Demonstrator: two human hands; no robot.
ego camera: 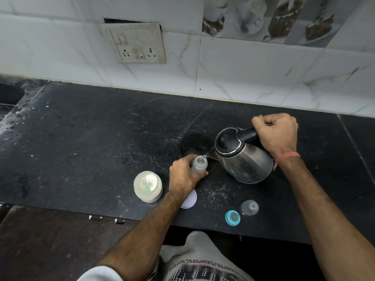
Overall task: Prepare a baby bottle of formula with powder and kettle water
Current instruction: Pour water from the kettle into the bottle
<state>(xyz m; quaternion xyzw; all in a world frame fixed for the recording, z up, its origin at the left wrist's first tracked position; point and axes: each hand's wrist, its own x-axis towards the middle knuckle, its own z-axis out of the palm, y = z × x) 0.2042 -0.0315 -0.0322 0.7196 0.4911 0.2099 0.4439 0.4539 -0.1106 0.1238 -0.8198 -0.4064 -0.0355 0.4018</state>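
Observation:
A small clear baby bottle (199, 164) stands upright on the black counter (101, 138), its top uncovered. My left hand (183, 176) grips it round the body. My right hand (277, 133) holds the black handle of a steel kettle (246, 161), tilted left with its spout touching the bottle's mouth. A thin stream of water runs from spout to bottle. An uncovered jar of white powder (148, 186) with a scoop inside stands left of my left hand. The blue ring with teat (232, 217) and the clear cap (250, 207) lie near the front edge.
A white round lid (190, 199) lies partly under my left wrist. A tiled wall with a socket plate (138, 43) rises behind the counter. A sink edge (10, 96) shows at the far left. Below the counter is a wooden cabinet (60, 240).

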